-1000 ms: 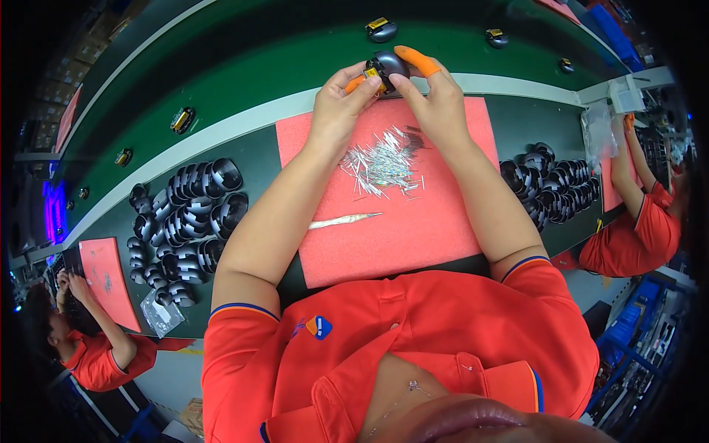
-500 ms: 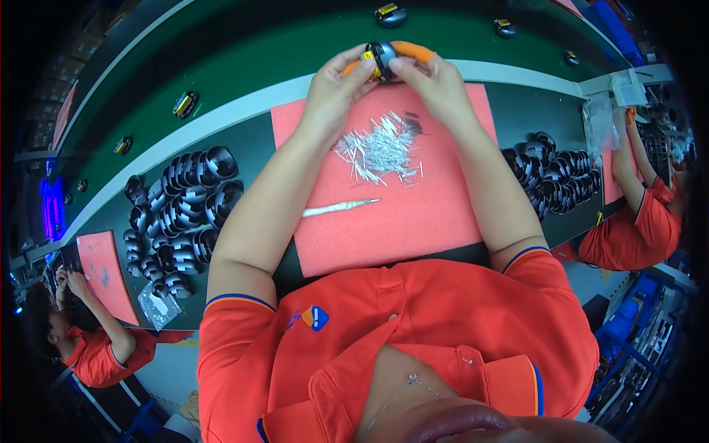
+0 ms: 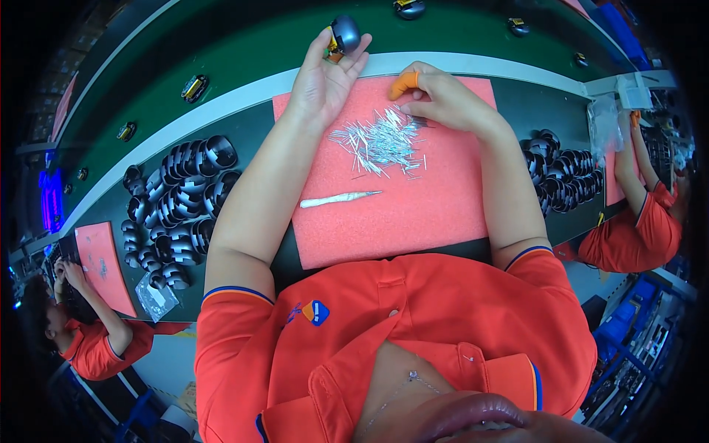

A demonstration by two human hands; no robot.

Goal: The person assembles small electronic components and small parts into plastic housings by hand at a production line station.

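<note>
My left hand (image 3: 325,85) is closed on a rounded dark-grey device (image 3: 346,34) with a yellow part on its side, held up over the far rim of the bench. My right hand (image 3: 447,96) hovers at the upper right of a pile of thin silvery-white pins (image 3: 384,144). Its fingers are bent, and the fingertip in an orange finger cot (image 3: 402,85) stands apart from the thumb. I see nothing held there. Under the pile lies a pink foam mat (image 3: 399,221). A pointed tool with a white-wrapped handle (image 3: 336,200) rests on it.
Black curved shells (image 3: 185,196) stand stacked in rows at the left, with more shells (image 3: 557,177) at the right. Beyond a pale rail, a green belt (image 3: 258,52) carries several similar devices (image 3: 195,88). Co-workers in red shirts sit on both sides.
My right hand has let go of the device and come back toward the pins. My left hand has carried the device up and to the left. Devices on the belt have shifted rightward.
</note>
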